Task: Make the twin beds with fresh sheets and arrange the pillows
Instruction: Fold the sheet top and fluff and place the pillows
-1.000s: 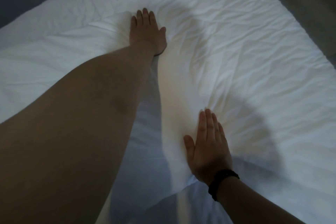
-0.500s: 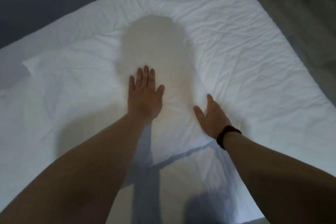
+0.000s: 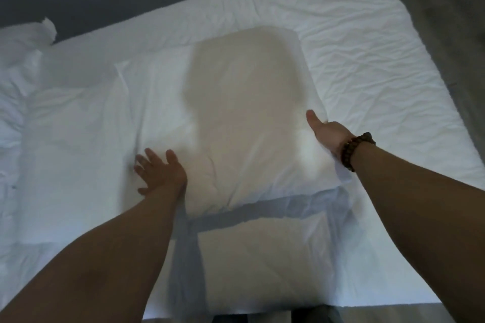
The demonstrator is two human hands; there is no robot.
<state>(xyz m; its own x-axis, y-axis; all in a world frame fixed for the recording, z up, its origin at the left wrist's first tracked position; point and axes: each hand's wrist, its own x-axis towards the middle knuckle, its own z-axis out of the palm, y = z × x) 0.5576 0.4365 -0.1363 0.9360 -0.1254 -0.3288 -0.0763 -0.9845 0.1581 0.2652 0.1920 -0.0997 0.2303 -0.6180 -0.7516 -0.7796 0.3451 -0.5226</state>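
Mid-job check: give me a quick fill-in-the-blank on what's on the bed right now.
The left hand and right hand sit at opposite sides of a ____.
The beaded bracelet is on the ____ wrist.
The sheet is ____ in colour.
Missing words: pillow; right; white.

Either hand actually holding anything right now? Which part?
Left hand: fingers spread against the pillow, left edge, no grip. Right hand: at its right edge, thumb out, fingers hidden behind it, so a grip cannot be told.
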